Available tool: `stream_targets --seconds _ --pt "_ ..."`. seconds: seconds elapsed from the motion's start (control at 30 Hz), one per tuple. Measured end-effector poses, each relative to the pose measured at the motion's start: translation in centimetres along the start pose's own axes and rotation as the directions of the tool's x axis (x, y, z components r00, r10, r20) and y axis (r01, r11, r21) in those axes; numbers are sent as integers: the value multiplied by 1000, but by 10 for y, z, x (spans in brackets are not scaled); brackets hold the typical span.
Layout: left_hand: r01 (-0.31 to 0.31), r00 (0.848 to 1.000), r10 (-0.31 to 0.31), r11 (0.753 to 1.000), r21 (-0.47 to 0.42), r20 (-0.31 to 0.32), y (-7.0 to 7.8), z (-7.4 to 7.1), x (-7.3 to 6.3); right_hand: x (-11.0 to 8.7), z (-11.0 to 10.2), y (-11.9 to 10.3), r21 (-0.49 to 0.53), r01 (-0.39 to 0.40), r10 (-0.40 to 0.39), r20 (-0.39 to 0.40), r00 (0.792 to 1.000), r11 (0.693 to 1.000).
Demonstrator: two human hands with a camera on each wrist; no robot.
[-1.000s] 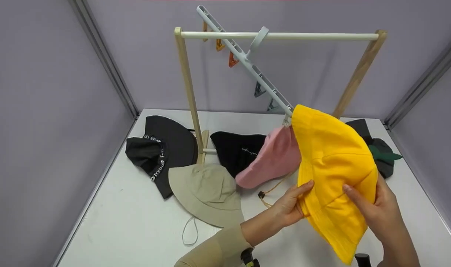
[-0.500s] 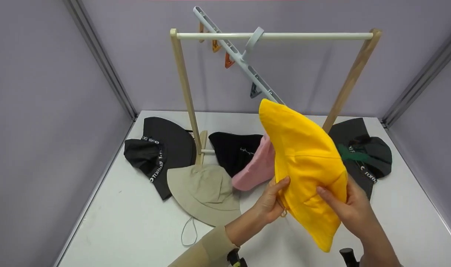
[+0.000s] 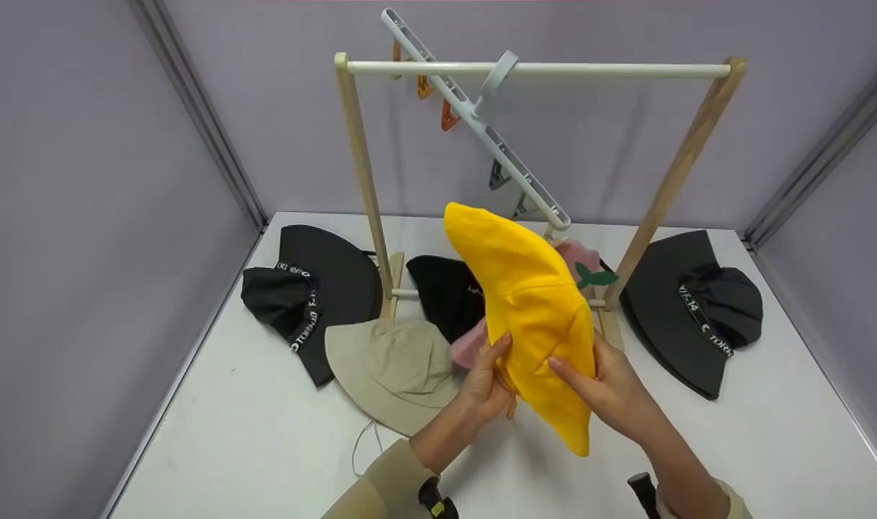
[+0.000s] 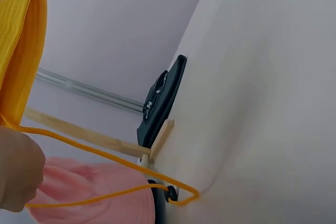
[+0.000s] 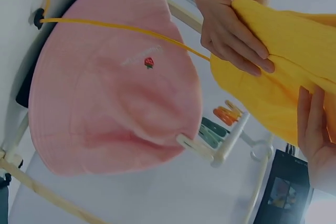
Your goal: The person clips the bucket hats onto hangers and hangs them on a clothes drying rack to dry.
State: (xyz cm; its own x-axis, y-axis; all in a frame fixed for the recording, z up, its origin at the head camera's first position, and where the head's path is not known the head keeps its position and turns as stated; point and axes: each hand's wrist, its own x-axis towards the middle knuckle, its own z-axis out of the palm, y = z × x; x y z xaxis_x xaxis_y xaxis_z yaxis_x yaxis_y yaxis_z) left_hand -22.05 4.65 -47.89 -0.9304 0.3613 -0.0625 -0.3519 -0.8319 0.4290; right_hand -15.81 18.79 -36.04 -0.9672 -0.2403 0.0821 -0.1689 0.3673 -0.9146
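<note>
Both hands hold a folded yellow bucket hat (image 3: 532,303) in front of the hanger, tilted, with a green leaf trim (image 3: 595,275) showing at its far edge. The left hand (image 3: 485,389) grips the brim edge, thumb on the near face. The right hand (image 3: 611,386) pinches the crown side, thumb in front and fingers behind. An orange cord (image 4: 105,154) with a black toggle (image 4: 171,193) dangles from the hat. Behind it, a pink bucket hat (image 5: 115,98) with a strawberry motif hangs from a pale clip (image 5: 197,148); the yellow hat hides most of it in the head view.
A light hanger bar (image 3: 474,115) with coloured clips hangs slantwise on the wood-and-white rack (image 3: 625,70). On the white table (image 3: 251,447) lie a beige bucket hat (image 3: 409,360), a black hat (image 3: 445,295), and dark brimmed hats at left (image 3: 330,274) and right (image 3: 669,295).
Both hands have carried the yellow hat leftward, across the front of the pink hat. The hanger's lower end and the dark hat on the right have come into view.
</note>
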Motion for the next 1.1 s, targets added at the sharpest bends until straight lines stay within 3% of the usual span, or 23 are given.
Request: stream_targets --seconds 0.23,0.47,0.67,0.77,0.87,1.1 --pt "-3 999 3 1000 -7 -33 13 -17 7 15 14 14 -22 -15 16 57 998 1000" --pt "-7 998 10 999 38 -66 23 -31 13 29 35 24 -62 -63 63 -7 998 996" --pt "38 997 -37 999 16 -68 30 -38 17 43 49 32 -117 -114 104 -84 991 987" --pt "35 995 -32 999 40 -90 34 -38 18 49 55 32 -119 -137 126 -96 987 983" --pt "29 993 -22 998 60 -116 39 -39 19 51 61 30 -123 -120 110 -81 991 985" --pt "76 992 -80 996 -41 -98 58 -44 21 55 74 24 -126 -50 47 -21 999 991"
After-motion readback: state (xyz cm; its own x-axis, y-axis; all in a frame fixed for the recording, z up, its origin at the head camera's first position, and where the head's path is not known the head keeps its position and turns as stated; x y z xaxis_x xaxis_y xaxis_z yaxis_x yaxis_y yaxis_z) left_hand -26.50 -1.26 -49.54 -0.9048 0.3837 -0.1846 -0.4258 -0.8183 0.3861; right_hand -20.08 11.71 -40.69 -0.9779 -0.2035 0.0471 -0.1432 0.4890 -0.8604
